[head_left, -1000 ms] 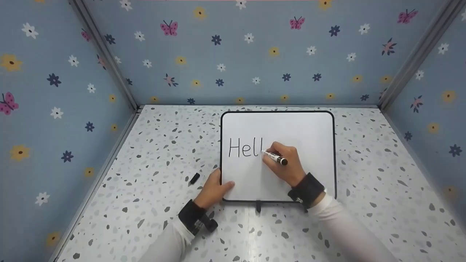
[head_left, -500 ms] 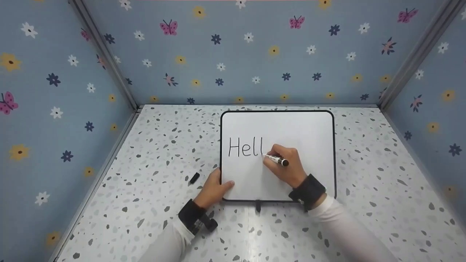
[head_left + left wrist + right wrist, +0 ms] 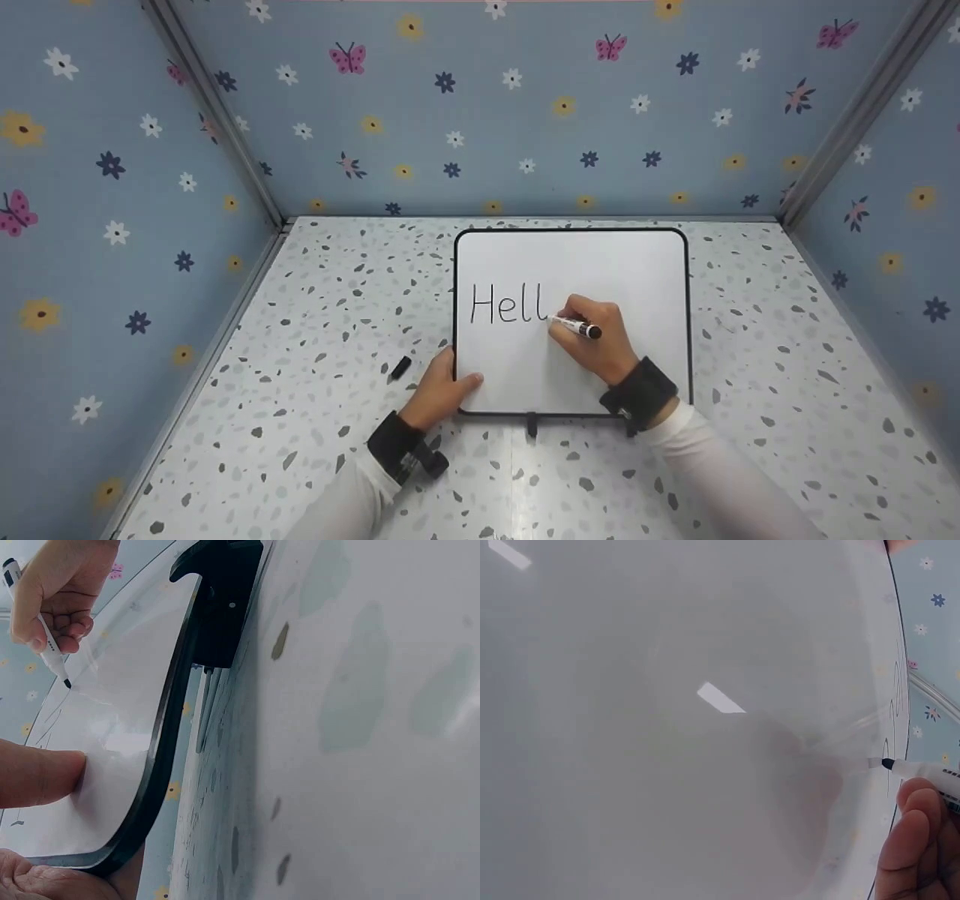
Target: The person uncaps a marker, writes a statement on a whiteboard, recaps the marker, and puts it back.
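A whiteboard [image 3: 517,255] with a black frame stands propped on the table, "Hell" in thin black strokes on its left half. My right hand [image 3: 596,337] pinches a white marker [image 3: 577,326] with a black end, its tip right at the foot of the last "l". In the right wrist view the marker's black nib [image 3: 888,763] meets its reflection on the glossy board. My left hand [image 3: 439,390] grips the lower left corner of the board, thumb [image 3: 45,774] on the front face and fingers behind the frame.
A black marker cap [image 3: 401,367] lies on the speckled table [image 3: 330,300] left of my left hand. Dark stand feet [image 3: 532,425] show under the board's lower edge. Blue flowered panels [image 3: 510,112] enclose the table at the back and both sides.
The right hand has moved slightly down, then right, with the marker. The last "l" has gained its lower stroke and a curved foot. The left hand and board have stayed put.
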Motion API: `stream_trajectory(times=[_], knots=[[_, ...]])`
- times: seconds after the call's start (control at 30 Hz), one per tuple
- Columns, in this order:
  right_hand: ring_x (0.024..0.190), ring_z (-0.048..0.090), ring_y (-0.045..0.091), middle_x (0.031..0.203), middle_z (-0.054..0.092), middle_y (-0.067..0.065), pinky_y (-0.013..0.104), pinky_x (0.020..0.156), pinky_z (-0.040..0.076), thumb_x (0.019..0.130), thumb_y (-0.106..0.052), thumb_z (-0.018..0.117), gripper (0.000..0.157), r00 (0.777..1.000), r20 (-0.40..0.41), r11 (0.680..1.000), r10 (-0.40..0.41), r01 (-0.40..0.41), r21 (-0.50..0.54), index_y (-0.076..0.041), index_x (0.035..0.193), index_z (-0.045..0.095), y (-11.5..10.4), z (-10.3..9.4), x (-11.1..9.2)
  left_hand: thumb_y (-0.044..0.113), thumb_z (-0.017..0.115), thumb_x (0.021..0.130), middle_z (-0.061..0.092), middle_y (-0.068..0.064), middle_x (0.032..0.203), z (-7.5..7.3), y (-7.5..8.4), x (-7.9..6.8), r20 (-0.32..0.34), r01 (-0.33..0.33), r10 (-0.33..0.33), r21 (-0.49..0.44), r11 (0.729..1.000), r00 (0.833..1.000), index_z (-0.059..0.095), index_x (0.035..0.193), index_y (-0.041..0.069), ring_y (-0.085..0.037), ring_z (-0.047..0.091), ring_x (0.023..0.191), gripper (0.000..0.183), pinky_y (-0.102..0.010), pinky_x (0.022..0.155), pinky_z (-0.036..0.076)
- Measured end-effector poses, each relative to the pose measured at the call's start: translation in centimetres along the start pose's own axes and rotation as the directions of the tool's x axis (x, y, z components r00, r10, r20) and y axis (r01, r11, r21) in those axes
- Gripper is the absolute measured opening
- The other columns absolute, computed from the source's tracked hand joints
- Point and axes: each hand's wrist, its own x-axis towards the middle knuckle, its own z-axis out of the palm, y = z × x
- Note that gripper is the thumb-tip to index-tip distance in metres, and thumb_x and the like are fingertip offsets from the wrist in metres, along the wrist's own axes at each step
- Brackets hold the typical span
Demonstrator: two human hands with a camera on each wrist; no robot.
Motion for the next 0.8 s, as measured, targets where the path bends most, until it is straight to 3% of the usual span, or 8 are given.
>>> stream_trajectory(times=[0.2, 0.47, 0.8], knots=[[0.053, 0.043, 0.006, 0.059, 0.066, 0.005, 0.016, 0.053, 0.03, 0.073, 0.005, 0.065, 0.014, 1.0, 0.011, 1.0, -0.01, 0.01, -0.021, -0.006, 0.066, 0.058, 0.08, -0.07, 0.01, 0.006, 0.068, 0.098, 0.066, -0.029, 0.14, 0.02, 0.15, 0.03, -0.003, 0.002, -0.002, 0.002, 1.0, 1.0, 0.049, 0.149, -0.011, -0.04, 0.067, 0.129, 0.056, -0.057, 0.117, 0.051], [0.053, 0.046, 0.005, 0.061, 0.068, 0.005, 0.014, 0.052, 0.033, 0.073, 0.008, 0.068, 0.015, 0.999, -0.026, 0.999, -0.027, 0.028, 0.034, -0.004, 0.07, 0.06, 0.59, -0.35, 0.19, 0.006, 0.068, 0.099, 0.065, -0.03, 0.141, -0.05, -0.07, 0.08, 0.0, -0.008, 0.008, 0.009, 1.0, 1.0, 0.049, 0.149, -0.011, -0.041, 0.066, 0.131, 0.056, -0.057, 0.119, 0.05], [0.055, 0.048, 0.006, 0.064, 0.07, 0.007, 0.015, 0.053, 0.035, 0.076, 0.005, 0.069, 0.012, 0.998, -0.053, 1.0, 0.013, -0.013, 0.003, -0.003, 0.073, 0.061, 0.97, -0.76, 0.49, 0.008, 0.069, 0.099, 0.067, -0.028, 0.14, -0.07, 0.03, 0.05, -0.002, 0.021, -0.02, 0.013, 1.0, 1.0, 0.051, 0.146, -0.009, -0.039, 0.067, 0.129, 0.053, -0.056, 0.118, 0.051]])
